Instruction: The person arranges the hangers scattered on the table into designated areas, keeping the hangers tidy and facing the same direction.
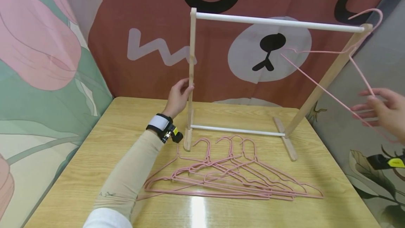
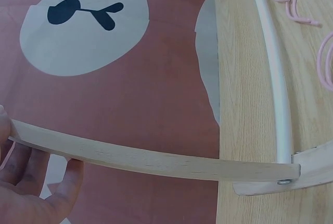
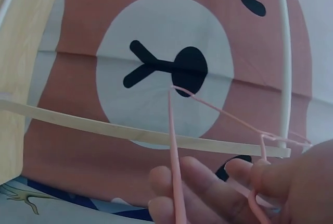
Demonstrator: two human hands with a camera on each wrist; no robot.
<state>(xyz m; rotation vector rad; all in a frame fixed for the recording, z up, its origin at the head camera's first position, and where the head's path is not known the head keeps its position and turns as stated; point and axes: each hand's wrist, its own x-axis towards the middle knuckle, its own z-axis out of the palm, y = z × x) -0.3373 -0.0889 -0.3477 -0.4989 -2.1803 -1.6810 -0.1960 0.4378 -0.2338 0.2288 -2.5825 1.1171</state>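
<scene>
My left hand (image 1: 179,96) grips the left wooden post (image 1: 191,52) of a small clothes rack, thumb on one side and fingers on the other. In the left wrist view the fingers (image 2: 67,187) lie along that post. At the right, my right hand (image 1: 384,110) holds a pink hanger (image 1: 319,85) by its side, thumb and fingers around the thin shoulder. The hanger's hook points up, close to the right end of the white top bar (image 1: 278,23). In the right wrist view the hanger (image 3: 174,146) crosses in front of the fingers.
Several pink hangers (image 1: 221,180) lie overlapping on the wooden table (image 1: 79,185) in front of the rack. A white lower bar (image 1: 237,130) joins the rack's feet, and the right post (image 1: 329,80) leans outward in view. Printed cloth (image 1: 142,80) hangs behind.
</scene>
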